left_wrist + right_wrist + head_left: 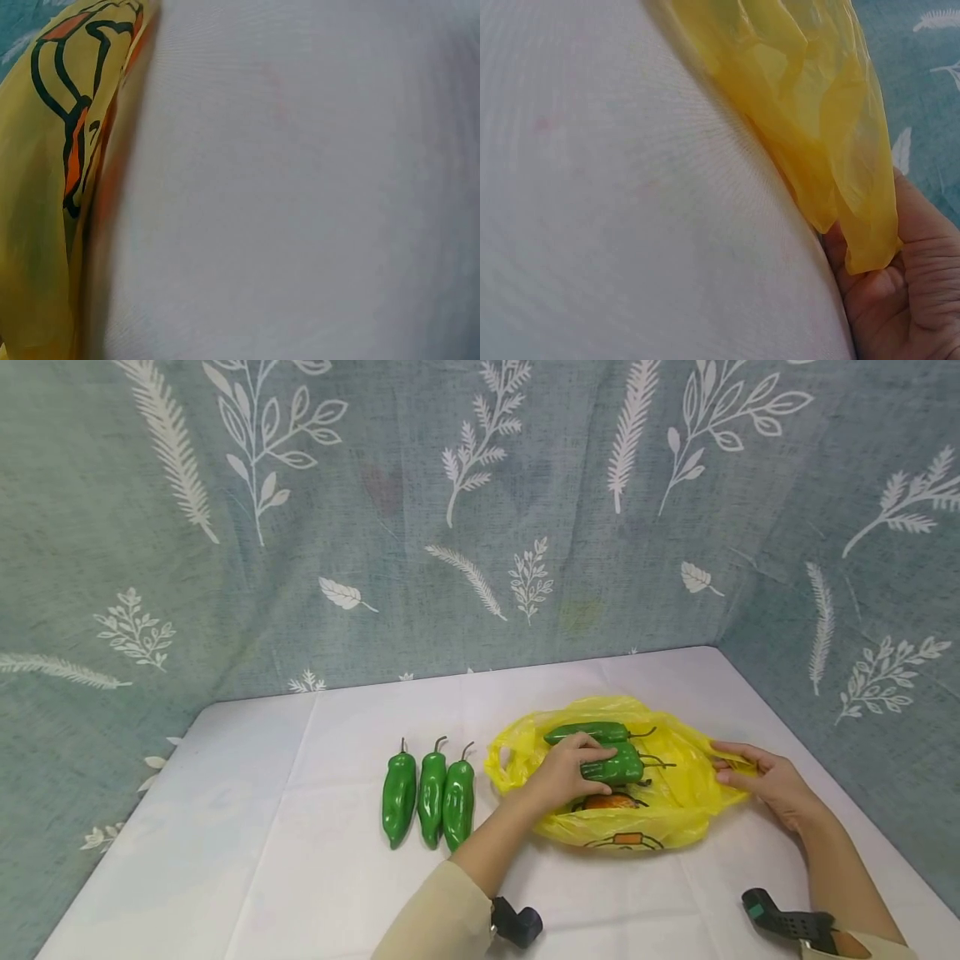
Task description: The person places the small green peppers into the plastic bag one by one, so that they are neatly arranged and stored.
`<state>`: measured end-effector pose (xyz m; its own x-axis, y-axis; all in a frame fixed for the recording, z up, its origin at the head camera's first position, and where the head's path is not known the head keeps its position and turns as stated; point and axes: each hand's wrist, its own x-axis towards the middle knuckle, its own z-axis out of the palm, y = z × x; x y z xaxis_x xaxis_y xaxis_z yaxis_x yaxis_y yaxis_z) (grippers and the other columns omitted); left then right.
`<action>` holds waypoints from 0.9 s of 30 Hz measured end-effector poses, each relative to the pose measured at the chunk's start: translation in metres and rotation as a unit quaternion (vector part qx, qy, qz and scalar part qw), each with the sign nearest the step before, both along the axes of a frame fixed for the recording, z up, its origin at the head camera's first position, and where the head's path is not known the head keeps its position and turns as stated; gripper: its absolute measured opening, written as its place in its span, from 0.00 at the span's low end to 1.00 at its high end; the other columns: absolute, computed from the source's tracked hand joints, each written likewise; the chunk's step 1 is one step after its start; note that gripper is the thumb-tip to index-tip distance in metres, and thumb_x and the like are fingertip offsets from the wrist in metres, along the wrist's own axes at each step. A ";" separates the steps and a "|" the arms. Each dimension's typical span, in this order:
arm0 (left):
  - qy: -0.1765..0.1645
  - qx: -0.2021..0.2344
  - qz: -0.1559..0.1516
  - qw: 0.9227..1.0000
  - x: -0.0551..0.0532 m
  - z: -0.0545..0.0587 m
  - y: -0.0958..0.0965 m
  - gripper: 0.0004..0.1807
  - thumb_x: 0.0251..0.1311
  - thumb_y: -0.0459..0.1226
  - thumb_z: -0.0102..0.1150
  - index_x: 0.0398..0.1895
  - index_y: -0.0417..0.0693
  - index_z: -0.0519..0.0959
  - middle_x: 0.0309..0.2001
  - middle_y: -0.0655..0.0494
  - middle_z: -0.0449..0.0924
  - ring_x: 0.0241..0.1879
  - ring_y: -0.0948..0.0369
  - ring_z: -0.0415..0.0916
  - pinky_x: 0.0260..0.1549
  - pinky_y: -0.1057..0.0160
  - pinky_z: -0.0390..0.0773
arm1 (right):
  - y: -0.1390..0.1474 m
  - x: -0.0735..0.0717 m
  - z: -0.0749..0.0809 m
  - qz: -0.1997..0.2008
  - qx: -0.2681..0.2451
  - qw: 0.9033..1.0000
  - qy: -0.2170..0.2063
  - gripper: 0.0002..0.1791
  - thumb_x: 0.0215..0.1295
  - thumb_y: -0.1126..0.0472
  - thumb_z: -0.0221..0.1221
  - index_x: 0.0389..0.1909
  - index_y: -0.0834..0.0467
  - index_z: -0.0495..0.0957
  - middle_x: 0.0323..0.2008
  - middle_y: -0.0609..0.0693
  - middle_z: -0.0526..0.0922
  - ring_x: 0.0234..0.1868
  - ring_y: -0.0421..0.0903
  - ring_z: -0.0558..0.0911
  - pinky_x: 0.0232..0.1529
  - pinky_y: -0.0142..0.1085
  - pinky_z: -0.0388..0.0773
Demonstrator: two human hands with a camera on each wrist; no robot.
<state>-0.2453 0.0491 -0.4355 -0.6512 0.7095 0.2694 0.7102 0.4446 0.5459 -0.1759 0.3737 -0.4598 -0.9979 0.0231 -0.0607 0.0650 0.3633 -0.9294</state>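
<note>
A yellow plastic bag (682, 835) lies on its side with its mouth spread, and green peppers show inside it. My left hand (562, 772) reaches into the bag and grips a green pepper (624, 764) between thumb and fingers. Behind it in the bag lies another green pepper (588, 732). At the bag's right end, my right hand (776, 785) pinches the plastic; the right wrist view shows the yellow film (870, 225) between thumb and fingers. The left wrist view has only the bag's printed side (45, 187) and cloth, with the left hand out of sight.
Three green peppers lie side by side left of the bag, stems toward the back: a left one (399, 797), a middle one (431, 797) and a right one (458, 802). White cloth (300, 827) covers the table. A leaf-patterned curtain (420, 593) hangs behind and along the sides.
</note>
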 end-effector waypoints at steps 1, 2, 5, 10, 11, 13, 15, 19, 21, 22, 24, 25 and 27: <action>0.000 0.003 0.002 1.000 0.001 -0.001 0.000 0.30 0.49 0.42 0.70 0.59 0.50 0.76 0.49 0.55 0.76 0.50 0.62 0.73 0.51 0.75 0.72 | 0.000 0.000 0.000 0.001 -0.002 1.000 -0.001 0.31 0.61 0.55 0.63 0.63 0.60 0.69 0.41 0.21 0.75 0.43 0.20 0.73 0.44 0.14 0.69; -0.001 0.005 0.005 1.000 0.001 -0.002 0.001 0.30 0.49 0.42 0.70 0.58 0.50 0.76 0.48 0.56 0.76 0.49 0.62 0.73 0.51 0.75 0.72 | 0.000 0.000 0.000 0.002 -0.004 1.000 -0.002 0.30 0.61 0.55 0.63 0.63 0.59 0.70 0.41 0.21 0.75 0.44 0.20 0.73 0.44 0.14 0.69; -0.008 0.012 0.014 1.000 0.002 -0.005 0.000 0.28 0.51 0.40 0.69 0.58 0.49 0.77 0.49 0.56 0.77 0.51 0.63 0.74 0.52 0.75 0.71 | 0.000 0.000 0.000 0.004 -0.007 1.000 -0.002 0.30 0.61 0.56 0.63 0.63 0.59 0.70 0.42 0.21 0.75 0.43 0.20 0.74 0.44 0.14 0.70; -0.028 0.011 0.022 0.999 0.002 -0.008 -0.001 0.25 0.55 0.36 0.66 0.58 0.49 0.77 0.51 0.56 0.76 0.54 0.62 0.73 0.53 0.73 0.72 | 0.000 0.000 0.000 0.003 -0.008 1.000 0.004 0.29 0.60 0.56 0.63 0.63 0.59 0.70 0.42 0.22 0.75 0.43 0.21 0.75 0.43 0.14 0.70; -0.032 0.010 0.025 0.999 0.002 -0.008 -0.001 0.25 0.55 0.36 0.66 0.58 0.49 0.76 0.51 0.56 0.76 0.54 0.61 0.72 0.53 0.73 0.72 | 0.000 0.000 0.000 0.003 -0.008 1.000 0.004 0.30 0.60 0.56 0.63 0.63 0.59 0.70 0.42 0.22 0.75 0.43 0.21 0.75 0.43 0.14 0.70; -0.036 0.006 0.032 0.999 0.002 -0.008 0.000 0.25 0.55 0.37 0.66 0.59 0.50 0.76 0.52 0.56 0.75 0.55 0.61 0.72 0.53 0.71 0.72 | 0.000 0.000 -0.001 0.003 -0.007 1.000 0.004 0.30 0.60 0.56 0.63 0.63 0.60 0.70 0.42 0.21 0.75 0.43 0.21 0.75 0.43 0.14 0.70; -0.037 -0.001 0.037 0.999 0.002 -0.008 0.001 0.26 0.55 0.38 0.66 0.60 0.50 0.75 0.53 0.55 0.74 0.55 0.60 0.71 0.54 0.70 0.71 | 0.001 -0.001 -0.001 0.003 -0.006 1.000 0.002 0.31 0.60 0.56 0.63 0.63 0.60 0.69 0.42 0.21 0.74 0.43 0.21 0.75 0.43 0.14 0.70; -0.036 -0.007 0.036 0.999 0.002 -0.008 0.004 0.27 0.55 0.39 0.66 0.60 0.50 0.75 0.54 0.55 0.73 0.56 0.60 0.70 0.56 0.70 0.70 | 0.001 0.000 -0.001 0.001 -0.001 1.000 -0.004 0.31 0.60 0.55 0.63 0.64 0.60 0.69 0.43 0.20 0.72 0.43 0.20 0.74 0.43 0.14 0.70; -0.033 0.000 0.032 0.999 0.002 -0.008 0.006 0.26 0.55 0.39 0.66 0.59 0.49 0.76 0.54 0.55 0.73 0.56 0.60 0.70 0.57 0.70 0.70 | 0.001 0.000 0.000 -0.001 0.002 1.000 -0.005 0.31 0.60 0.55 0.63 0.64 0.60 0.69 0.42 0.20 0.72 0.43 0.20 0.74 0.43 0.14 0.69; -0.031 0.007 0.032 0.999 0.002 -0.007 0.006 0.26 0.55 0.39 0.67 0.59 0.48 0.76 0.54 0.54 0.74 0.56 0.60 0.71 0.57 0.70 0.69 | 0.001 0.001 0.000 -0.002 0.003 1.000 -0.004 0.31 0.60 0.55 0.63 0.64 0.60 0.69 0.42 0.20 0.72 0.42 0.20 0.74 0.43 0.13 0.69; -0.031 0.020 0.034 0.999 0.003 -0.006 0.006 0.26 0.54 0.38 0.67 0.58 0.48 0.76 0.54 0.54 0.74 0.56 0.60 0.71 0.57 0.69 0.70 | 0.000 0.001 0.000 -0.003 0.009 1.000 0.000 0.31 0.60 0.55 0.63 0.64 0.60 0.69 0.42 0.20 0.72 0.42 0.20 0.74 0.43 0.13 0.69; -0.031 0.026 0.036 0.999 0.003 -0.006 0.006 0.26 0.54 0.38 0.67 0.58 0.47 0.77 0.54 0.55 0.75 0.56 0.60 0.71 0.56 0.70 0.70 | 0.000 0.001 0.000 -0.003 0.011 1.000 0.002 0.31 0.60 0.55 0.63 0.64 0.60 0.69 0.42 0.20 0.72 0.42 0.20 0.74 0.43 0.13 0.69; -0.041 0.038 0.041 0.998 0.003 -0.004 0.005 0.26 0.53 0.37 0.68 0.58 0.47 0.77 0.54 0.55 0.75 0.56 0.60 0.72 0.56 0.69 0.71 | 0.000 0.000 0.000 -0.002 0.013 1.000 0.004 0.31 0.61 0.55 0.63 0.64 0.61 0.68 0.43 0.20 0.72 0.42 0.20 0.74 0.43 0.13 0.69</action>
